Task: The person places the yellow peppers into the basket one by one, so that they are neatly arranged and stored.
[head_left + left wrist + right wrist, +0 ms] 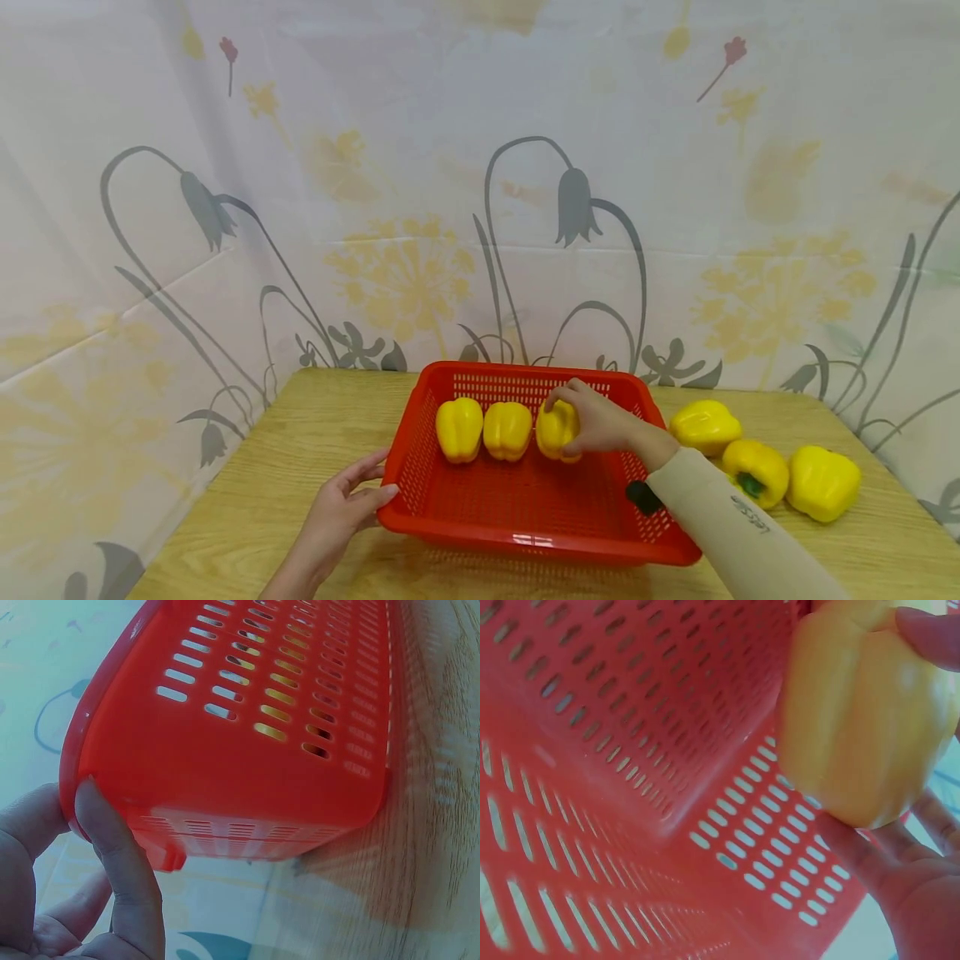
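A red plastic basket (517, 543) with slotted walls stands on the wooden table. My left hand (339, 510) pinches its left rim between thumb and fingers; the left wrist view shows the rim (73, 761) between them. Inside the basket, my right hand (603, 423) grips a yellow bell pepper (553, 432), with thumb and fingers on opposite sides. The right wrist view shows this pepper (855, 712) close up, beside the slotted wall. Two more yellow bell peppers, one at the left (459, 429) and one in the middle (507, 431), sit in a row along the basket's back.
Right of the basket, several yellow bell peppers lie on the table (247, 508), among them one at the back (705, 427), one with a green stem (761, 467) and one at the far right (823, 483). A flowered cloth (450, 167) hangs behind the table.
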`<state>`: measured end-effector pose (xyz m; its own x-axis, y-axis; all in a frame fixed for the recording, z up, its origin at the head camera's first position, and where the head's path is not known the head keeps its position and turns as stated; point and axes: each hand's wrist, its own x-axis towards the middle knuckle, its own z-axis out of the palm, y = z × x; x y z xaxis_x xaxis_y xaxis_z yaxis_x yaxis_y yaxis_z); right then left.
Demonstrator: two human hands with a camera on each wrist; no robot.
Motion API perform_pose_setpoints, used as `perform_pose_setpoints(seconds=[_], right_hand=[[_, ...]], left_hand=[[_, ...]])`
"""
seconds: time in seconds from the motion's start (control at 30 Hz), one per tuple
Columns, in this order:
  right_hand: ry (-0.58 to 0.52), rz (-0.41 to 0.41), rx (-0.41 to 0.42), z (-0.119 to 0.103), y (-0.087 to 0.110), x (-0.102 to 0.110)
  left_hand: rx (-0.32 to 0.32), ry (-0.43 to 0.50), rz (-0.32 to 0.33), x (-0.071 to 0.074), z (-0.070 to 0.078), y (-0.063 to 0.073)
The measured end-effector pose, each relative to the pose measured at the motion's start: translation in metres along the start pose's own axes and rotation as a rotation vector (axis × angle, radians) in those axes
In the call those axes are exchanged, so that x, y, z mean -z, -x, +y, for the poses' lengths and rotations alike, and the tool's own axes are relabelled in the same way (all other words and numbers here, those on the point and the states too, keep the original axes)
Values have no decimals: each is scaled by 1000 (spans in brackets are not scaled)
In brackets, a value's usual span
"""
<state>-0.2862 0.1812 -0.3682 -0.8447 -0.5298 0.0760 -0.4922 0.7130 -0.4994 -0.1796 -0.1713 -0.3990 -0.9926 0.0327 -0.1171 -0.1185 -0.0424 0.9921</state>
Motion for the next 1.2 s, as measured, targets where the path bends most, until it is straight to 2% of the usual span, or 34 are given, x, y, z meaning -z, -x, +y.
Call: perform_pose_setpoints(seconds=[0.3,0.5,0.73,0.93,1.2], right_hand=[[103,-88,102,4,-8,-11],[166,-34,60,5,-10,-12],[131,-29,1,5,-9,-9],[124,-5,4,1,-6,1],[85,72,80,-15,-1,22]], left_hand=[[-1,9,-5,1,-1,0],[-5,10,-2,0,0,0],[-7,10,-5,-2,0,0],[-9,8,-5,-1,-1,-1],[-2,9,-1,0,-2,-1]])
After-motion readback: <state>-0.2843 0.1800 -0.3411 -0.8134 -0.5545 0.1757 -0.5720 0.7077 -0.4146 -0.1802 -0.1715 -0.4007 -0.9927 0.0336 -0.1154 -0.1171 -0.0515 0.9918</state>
